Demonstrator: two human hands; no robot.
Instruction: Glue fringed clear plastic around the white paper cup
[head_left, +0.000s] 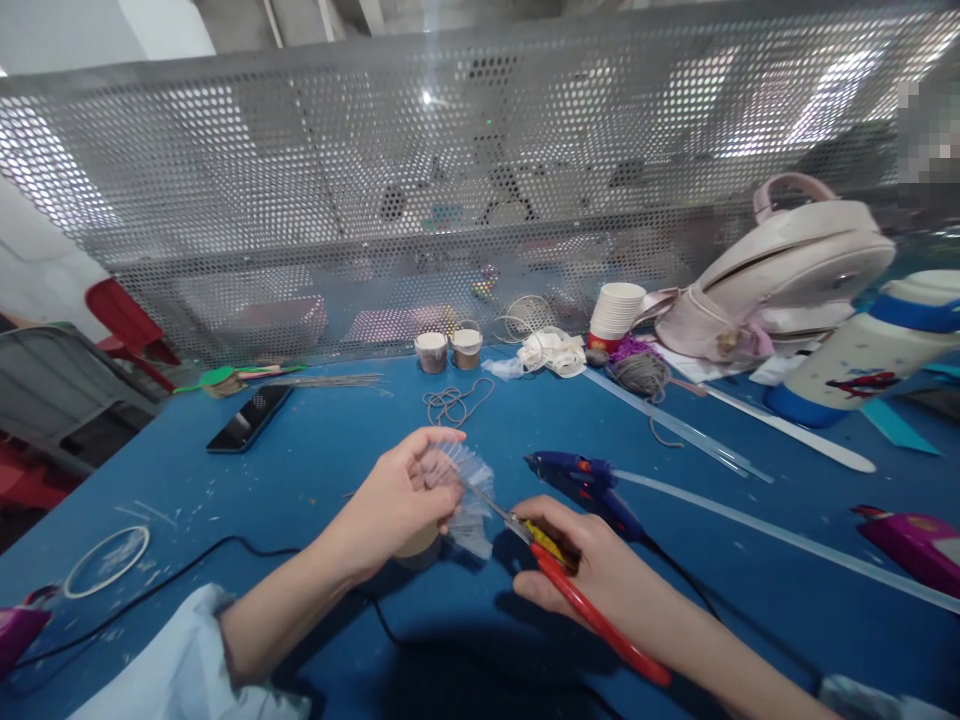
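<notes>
The left hand (409, 495) pinches pleated sheer fabric (472, 530) above a blue desk (292, 495) as the right hand (592, 560) grips what look like red-handled pliers (600, 620), pointed at the folds, near a glue gun (577, 472).

Moderate, diffuse indoor light; strongest glare through upper left and upper right of perforated metal screen (337, 200). Small white glint near screen's upper middle. Broad dark shadow on blue surface (322, 460) below hands (412, 495). Faint reflections on black phone (250, 418). Wide-angle distortion: bottle (855, 350) stretched toward right edge. Translucent pleated fabric (472, 520) soft in detail. Upper right corner pixelated.
</notes>
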